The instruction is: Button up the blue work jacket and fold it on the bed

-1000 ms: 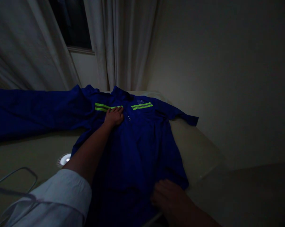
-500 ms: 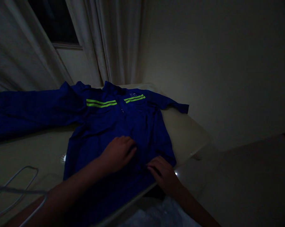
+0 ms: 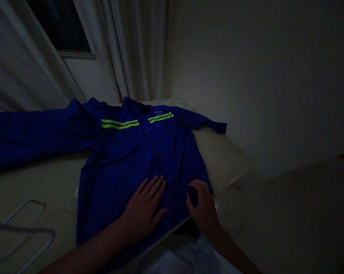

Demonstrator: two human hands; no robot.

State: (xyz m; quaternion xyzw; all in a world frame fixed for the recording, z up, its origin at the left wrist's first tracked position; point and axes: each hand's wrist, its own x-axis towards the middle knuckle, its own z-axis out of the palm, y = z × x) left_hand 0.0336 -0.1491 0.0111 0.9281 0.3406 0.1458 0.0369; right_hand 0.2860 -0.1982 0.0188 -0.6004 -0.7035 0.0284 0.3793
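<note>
Resting hand: the left hand [image 3: 145, 209] lies palm down on the jacket [image 3: 117, 163], open, its fingers a little apart and the thumb turned toward the other hand; it grips nothing.
Curved hand: the right hand [image 3: 202, 205] is half open at the near right edge of the jacket, thumb tip apart from the fingertips; I see nothing held between them.
Jacket: blue, spread beneath the left hand and reaching ahead of both hands, with some creases between them.
Stripes: yellow-green stripes [image 3: 120, 124] cross the chest, well ahead of the hands; a small pale logo [image 3: 159, 113] is just beyond their right part.
Sleeves: one sleeve [image 3: 40, 133] runs out of view, ahead and to the left of the left hand; the other sleeve [image 3: 208, 123] points to the right, ahead of the right hand.
Table: the pale table [image 3: 214, 156] shows on both sides of the jacket.
Cable: a pale looped cable [image 3: 23, 230] is to the left of the left hand.
Farthest: curtains [image 3: 149, 49] and wall [image 3: 260, 76], beyond the jacket, in dim light.
</note>
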